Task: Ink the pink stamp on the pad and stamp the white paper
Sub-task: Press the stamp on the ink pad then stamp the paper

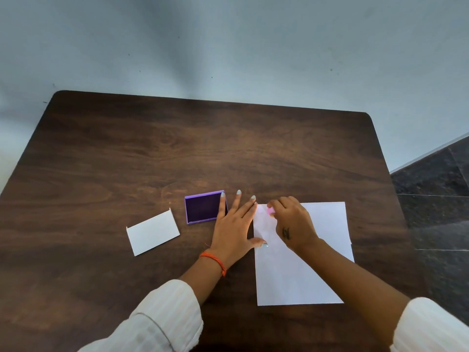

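Big dark wooden table (157, 153) under me, pushed up against a pale wall (228, 41), with dark floor tiles (436, 189) showing off to my right. On the right half of the table lies the white paper (327, 224), a full sheet, its long side running toward me. To the left, well apart from it, sits a smaller white card (153, 232), tilted a little. Between the two, the purple ink pad (204, 208) is lying open, dark inking surface up. My left hand (232, 231) is flat on the wood, fingers spread and holding nothing — little finger lying over the pad's right edge, thumb tip resting on the left edge of the paper. There's an orange thread (214, 261) round that wrist, and a white sleeve (162, 318) further back. My right hand (291, 222) is over the top left corner of the paper, fingers curled and pinched around the pink stamp (270, 211) — only a small bit of pink peeks out by the fingertips. The stamp is down at the sheet's upper left corner; whether its face is actually touching the paper I cannot tell.
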Tool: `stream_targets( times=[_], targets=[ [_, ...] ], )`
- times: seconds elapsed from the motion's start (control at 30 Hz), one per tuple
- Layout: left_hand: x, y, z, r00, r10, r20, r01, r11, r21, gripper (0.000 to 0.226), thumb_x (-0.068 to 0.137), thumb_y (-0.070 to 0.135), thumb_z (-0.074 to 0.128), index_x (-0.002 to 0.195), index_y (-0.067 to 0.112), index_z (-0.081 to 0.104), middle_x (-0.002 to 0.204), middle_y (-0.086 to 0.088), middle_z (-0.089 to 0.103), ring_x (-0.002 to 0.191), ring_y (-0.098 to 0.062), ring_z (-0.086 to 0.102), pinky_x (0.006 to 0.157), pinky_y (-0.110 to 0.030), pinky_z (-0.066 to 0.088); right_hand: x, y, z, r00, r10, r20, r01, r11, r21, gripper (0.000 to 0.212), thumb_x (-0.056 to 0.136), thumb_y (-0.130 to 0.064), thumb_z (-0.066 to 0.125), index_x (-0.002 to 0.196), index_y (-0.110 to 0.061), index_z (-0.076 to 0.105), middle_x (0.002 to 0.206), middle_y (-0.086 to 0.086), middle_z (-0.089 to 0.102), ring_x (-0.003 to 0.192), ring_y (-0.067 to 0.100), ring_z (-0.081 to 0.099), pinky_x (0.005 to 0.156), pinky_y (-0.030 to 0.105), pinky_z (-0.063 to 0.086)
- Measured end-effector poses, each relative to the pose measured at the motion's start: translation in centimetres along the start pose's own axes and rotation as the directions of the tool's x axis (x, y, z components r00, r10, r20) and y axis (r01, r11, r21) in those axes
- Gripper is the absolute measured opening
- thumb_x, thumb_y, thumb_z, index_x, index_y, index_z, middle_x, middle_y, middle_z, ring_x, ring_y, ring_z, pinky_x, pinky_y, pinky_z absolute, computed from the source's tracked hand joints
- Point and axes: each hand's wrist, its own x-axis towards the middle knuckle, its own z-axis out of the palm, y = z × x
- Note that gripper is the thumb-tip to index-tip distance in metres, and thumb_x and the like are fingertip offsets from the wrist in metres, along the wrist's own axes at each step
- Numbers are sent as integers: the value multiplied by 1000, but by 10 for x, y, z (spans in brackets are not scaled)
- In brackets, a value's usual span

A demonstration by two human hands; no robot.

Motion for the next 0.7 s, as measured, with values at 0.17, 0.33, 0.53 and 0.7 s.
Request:
stream_targets(
  times=[0.17, 0.33, 0.53, 0.7],
  targets=[
    [0, 0, 2, 1000, -6, -8, 6, 1000, -5, 86, 77, 62, 55, 144, 24, 16, 156, 4, 14, 144, -22, -8, 101, -40, -32, -2, 1, 1, 999, -30, -16, 30, 1000, -8, 20, 64, 1, 77, 82, 2, 69, 77, 19, 73, 66, 31, 69, 61, 36, 59],
    [-1, 2, -2, 1000, 5, -1, -5, 1000, 16, 86, 77, 61, 55, 144, 22, 18, 156, 2, 18, 145, -23, -7, 106, -46, -25, 4, -2, -12, 995, -30, 93, 26, 999, 42, 12, 76, 2, 67, 88, 4, 68, 88, 21, 72, 78, 32, 67, 74, 34, 55],
    [-1, 2, -5, 1000, 14, 3, -14, 999, 53, 86, 77, 60, 55, 144, 19, 19, 156, 0, 20, 145, -26, -6, 108, -49, -20, 5, 3, -39, 872, 487, 45, -448, 758, 474, 15, 83, -17, 64, 95, -9, 69, 95, 9, 71, 86, 18, 63, 80, 30, 53],
    [-1, 4, -6, 1000, 14, 13, -15, 996, 93, 86, 79, 61, 53, 144, 18, 16, 156, -2, 18, 145, -27, -4, 106, -48, -24, -19, 9, -50, 745, 634, 209, -434, 222, 873, 22, 82, -10, 65, 103, -7, 64, 102, 15, 67, 91, 25, 65, 87, 35, 52]
  ],
)
